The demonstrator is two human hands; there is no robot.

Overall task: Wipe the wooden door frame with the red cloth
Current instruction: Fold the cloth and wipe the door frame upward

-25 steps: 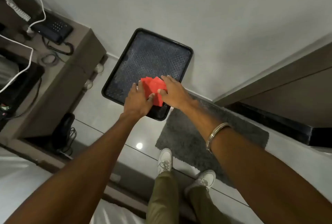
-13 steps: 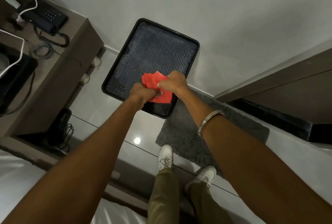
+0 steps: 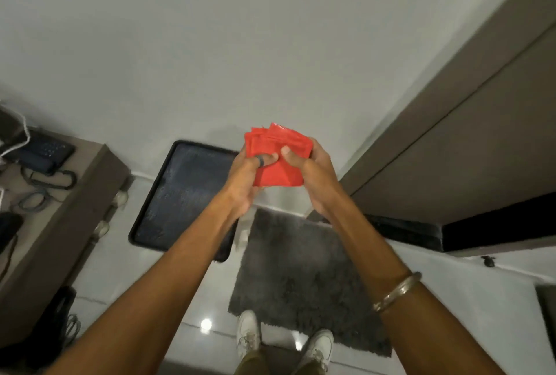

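Observation:
A folded red cloth [image 3: 275,158] is held in front of me, between both hands, above the floor. My left hand [image 3: 248,176] grips its left edge, thumb on top. My right hand [image 3: 310,173] grips its right edge, thumb pressed on the cloth. The brown wooden door frame [image 3: 427,109] runs diagonally along the right side of the view, next to the white wall. The cloth and the frame are apart.
A black tray [image 3: 180,194] leans against the wall on the floor at the left. A grey mat [image 3: 301,272] lies under my white shoes. A brown desk [image 3: 60,215] with a phone [image 3: 45,151] and cables stands at the far left.
Both hands lifted the red cloth off the black tray and brought it up and to the right. My view has risen and swung toward the door frame.

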